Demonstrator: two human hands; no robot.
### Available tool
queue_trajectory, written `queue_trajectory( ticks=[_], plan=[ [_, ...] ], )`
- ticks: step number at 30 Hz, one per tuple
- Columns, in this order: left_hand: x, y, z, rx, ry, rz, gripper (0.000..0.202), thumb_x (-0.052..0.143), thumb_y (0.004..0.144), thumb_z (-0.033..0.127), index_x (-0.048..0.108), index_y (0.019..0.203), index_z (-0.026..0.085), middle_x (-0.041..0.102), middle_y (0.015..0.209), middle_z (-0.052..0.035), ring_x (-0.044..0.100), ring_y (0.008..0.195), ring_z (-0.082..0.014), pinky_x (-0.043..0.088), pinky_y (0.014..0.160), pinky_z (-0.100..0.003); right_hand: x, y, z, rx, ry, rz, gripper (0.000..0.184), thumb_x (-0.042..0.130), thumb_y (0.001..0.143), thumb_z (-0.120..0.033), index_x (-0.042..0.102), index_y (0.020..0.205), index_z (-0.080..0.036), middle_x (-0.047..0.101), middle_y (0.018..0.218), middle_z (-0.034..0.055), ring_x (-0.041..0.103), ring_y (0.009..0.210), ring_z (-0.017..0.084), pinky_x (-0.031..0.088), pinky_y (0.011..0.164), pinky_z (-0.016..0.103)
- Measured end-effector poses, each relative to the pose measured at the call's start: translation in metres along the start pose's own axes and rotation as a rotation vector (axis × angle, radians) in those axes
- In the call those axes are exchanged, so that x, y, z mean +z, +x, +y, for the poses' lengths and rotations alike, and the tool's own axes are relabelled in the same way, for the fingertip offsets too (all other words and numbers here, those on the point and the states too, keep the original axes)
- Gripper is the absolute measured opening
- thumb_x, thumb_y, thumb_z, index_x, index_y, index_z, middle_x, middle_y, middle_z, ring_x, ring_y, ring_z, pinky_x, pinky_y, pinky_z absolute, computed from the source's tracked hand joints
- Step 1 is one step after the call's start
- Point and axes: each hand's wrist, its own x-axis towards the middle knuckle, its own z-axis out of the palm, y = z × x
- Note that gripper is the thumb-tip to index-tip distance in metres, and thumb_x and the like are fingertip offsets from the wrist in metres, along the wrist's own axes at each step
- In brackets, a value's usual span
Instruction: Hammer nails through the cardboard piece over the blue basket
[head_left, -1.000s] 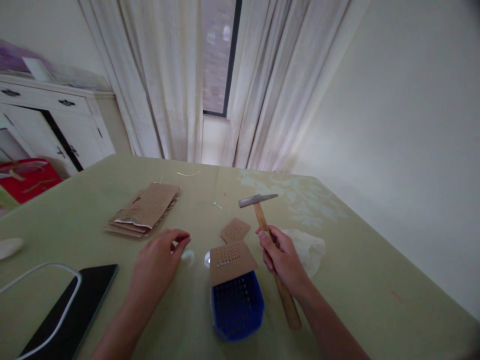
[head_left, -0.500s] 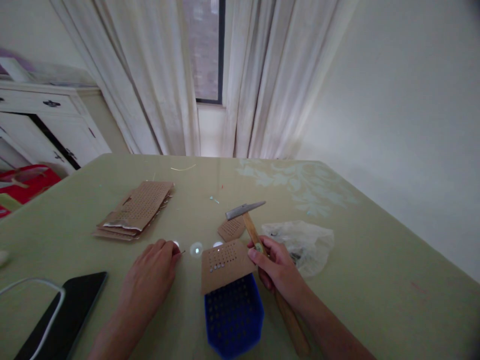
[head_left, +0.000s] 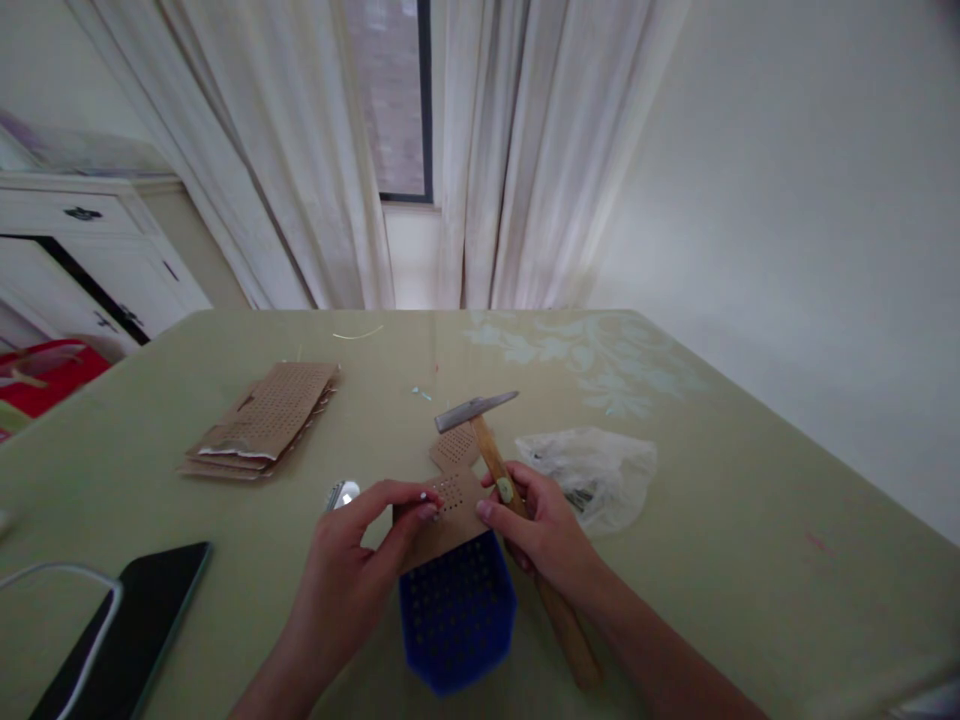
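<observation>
My right hand [head_left: 541, 525] is wrapped around the wooden handle of a hammer [head_left: 491, 455], its metal head pointing away from me. The thumb of that hand also presses the right edge of a perforated cardboard piece [head_left: 442, 540]. This cardboard rests over the far end of a blue basket [head_left: 459, 625] with holes in its bottom. Above the cardboard's left part, my left hand [head_left: 375, 550] pinches a small nail [head_left: 424, 496] between thumb and forefinger. Its shiny head shows; the fingers hide most of the rest and several nails in the cardboard.
A smaller perforated cardboard piece [head_left: 454, 448] lies beyond the basket. To the right is a clear plastic bag [head_left: 619, 470] with dark contents. A stack of perforated cardboard [head_left: 274, 415] lies at left, and a black tablet [head_left: 161, 600] with a white cable [head_left: 112, 610] is nearer me.
My left hand has moved right with the nail, from the bare table to over the cardboard. My right hand keeps its hold on hammer and cardboard. The view has shifted slightly.
</observation>
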Motion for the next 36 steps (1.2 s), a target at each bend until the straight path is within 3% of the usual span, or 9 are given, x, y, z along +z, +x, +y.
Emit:
queue_trajectory(
  ticks=[7,16,23,36],
  plan=[
    [0.003,0.0,-0.007,0.094,0.059,-0.002,0.01,0.075,0.098,0.035,0.084,0.101,0.031,0.086,0.092,0.0032,0.079,0.08,-0.0177,0.059,0.074,-0.026,0.0,0.0,0.003,-0.011,-0.028,-0.005,0.033,0.078,0.091,-0.043,0.063,0.11,-0.02,0.053,0.067,-0.0106,0.042,0.039,0.004,0.036,0.033,0.015],
    [0.007,0.003,-0.001,0.189,0.112,-0.007,0.009,0.072,0.101,0.03,0.081,0.101,0.029,0.084,0.091,0.0026,0.077,0.078,-0.0167,0.058,0.071,-0.026,0.001,-0.001,-0.001,-0.006,-0.053,0.004,0.034,0.078,0.091,-0.043,0.063,0.11,-0.02,0.053,0.067,-0.0102,0.043,0.04,0.005,0.036,0.034,0.016],
    [0.008,0.001,-0.01,0.252,0.149,0.066,0.007,0.076,0.098,0.028,0.081,0.101,0.029,0.084,0.098,-0.0003,0.076,0.094,-0.0218,0.059,0.09,-0.034,-0.001,-0.001,-0.001,-0.057,-0.123,0.013,0.031,0.078,0.091,-0.041,0.067,0.11,-0.019,0.055,0.069,-0.0082,0.044,0.042,0.006,0.035,0.038,0.018],
    [0.013,0.002,-0.011,0.246,0.142,0.064,0.011,0.072,0.101,0.03,0.082,0.101,0.027,0.085,0.095,-0.002,0.078,0.084,-0.0213,0.061,0.081,-0.033,0.002,-0.001,0.002,-0.045,-0.128,0.02,0.04,0.076,0.092,-0.051,0.063,0.112,-0.018,0.05,0.061,-0.0108,0.042,0.039,0.007,0.035,0.034,0.017]
  ],
)
